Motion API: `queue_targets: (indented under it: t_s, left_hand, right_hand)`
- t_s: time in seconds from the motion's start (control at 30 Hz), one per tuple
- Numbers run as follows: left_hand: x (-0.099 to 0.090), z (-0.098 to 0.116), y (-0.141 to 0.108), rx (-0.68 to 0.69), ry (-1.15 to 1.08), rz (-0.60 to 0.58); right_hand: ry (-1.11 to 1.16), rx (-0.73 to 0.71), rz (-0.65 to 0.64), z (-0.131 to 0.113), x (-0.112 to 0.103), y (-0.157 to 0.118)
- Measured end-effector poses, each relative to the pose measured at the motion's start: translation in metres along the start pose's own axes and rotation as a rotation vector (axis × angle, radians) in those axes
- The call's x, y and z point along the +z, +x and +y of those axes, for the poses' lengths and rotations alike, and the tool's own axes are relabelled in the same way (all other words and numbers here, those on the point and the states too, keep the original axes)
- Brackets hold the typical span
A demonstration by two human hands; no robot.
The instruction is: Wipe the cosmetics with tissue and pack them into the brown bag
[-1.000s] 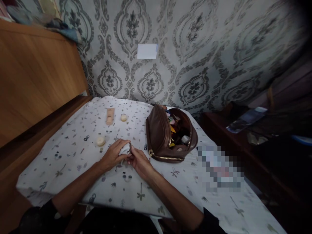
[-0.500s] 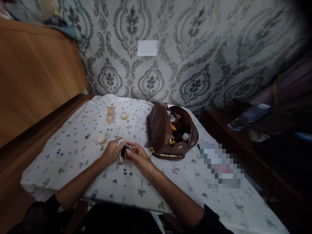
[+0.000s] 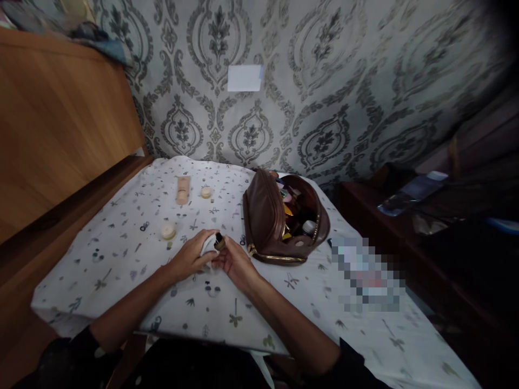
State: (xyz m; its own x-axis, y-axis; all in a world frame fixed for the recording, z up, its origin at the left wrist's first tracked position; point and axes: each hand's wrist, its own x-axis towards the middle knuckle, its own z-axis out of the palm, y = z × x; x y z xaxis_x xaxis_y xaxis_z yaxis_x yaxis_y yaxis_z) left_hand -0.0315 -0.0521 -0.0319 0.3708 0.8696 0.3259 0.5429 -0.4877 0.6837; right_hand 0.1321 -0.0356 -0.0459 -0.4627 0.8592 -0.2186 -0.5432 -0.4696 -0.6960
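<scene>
Two bare hands meet over the printed tablecloth (image 3: 121, 232), left of the table's middle and nearer its front edge than the wall side. The left hand (image 3: 187, 255) is curled round a white cloth (image 3: 207, 245), with the small dark item (image 3: 220, 241) pressed up against its folds. The right hand (image 3: 238, 266) pinches that item by its gold-brown side between thumb and fingers; what exactly it is, its size and the blur do not let me tell.

Half a second ago the item's dark face sat lower, angled toward the left palm; now it is tipped up, its dark part showing above the cloth. The grips have shifted only a little, so I judge that the item is being turned against the cloth, with the handling still under way.

The other things lie as they did. Toward the far left corner are a beige tube (image 3: 183, 190) and, just to its right, a small cream jar (image 3: 206, 192). A larger cream jar (image 3: 168, 232) stands nearer the left hand. The brown bag (image 3: 263, 219) stands unzipped toward the far right, full of mixed small items. A pixelated patch (image 3: 368, 275) hides something along the right edge.
</scene>
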Motion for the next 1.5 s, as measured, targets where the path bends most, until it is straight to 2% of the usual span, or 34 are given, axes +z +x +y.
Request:
queue_targets:
  t_s: [0.13, 0.23, 0.4, 0.57, 0.73, 0.9, 1.07, 1.2, 1.33, 1.5]
  left_hand:
    - [-0.004, 0.0, 0.001, -0.014, -0.003, 0.006]
    - [-0.005, -0.001, 0.001, -0.035, -0.026, 0.047]
    - [-0.001, -0.003, 0.0, -0.167, -0.073, 0.132]
    - [0.005, -0.004, -0.001, -0.039, -0.115, 0.114]
    - [0.001, 0.003, -0.001, 0.04, -0.145, 0.1]
    - [-0.001, 0.001, 0.001, 0.021, -0.124, 0.043]
    - [0.001, 0.002, 0.001, -0.107, -0.11, 0.069]
    - [-0.002, 0.007, 0.002, -0.187, -0.101, 0.134]
    - [-0.004, 0.009, 0.003, -0.284, -0.093, 0.163]
    - [0.004, 0.005, 0.001, -0.123, -0.041, 0.11]
  right_hand:
    - [-0.06, -0.009, -0.054, -0.001, 0.001, -0.002]
    - [-0.063, -0.019, -0.049, -0.005, 0.003, -0.003]
    - [-0.073, -0.109, -0.01, -0.007, 0.002, -0.001]
    - [-0.076, -0.164, 0.033, -0.003, 0.0, 0.001]
    - [-0.105, -0.175, 0.054, -0.002, -0.003, 0.003]
    - [-0.319, -0.273, 0.037, -0.003, -0.009, 0.006]
    - [-0.463, -0.327, -0.068, -0.003, -0.009, 0.005]
    - [-0.366, -0.257, -0.097, -0.001, -0.004, 0.002]
    - [-0.133, -0.154, -0.048, -0.004, 0.003, -0.002]
    - [0.079, -0.066, 0.002, -0.007, 0.006, -0.003]
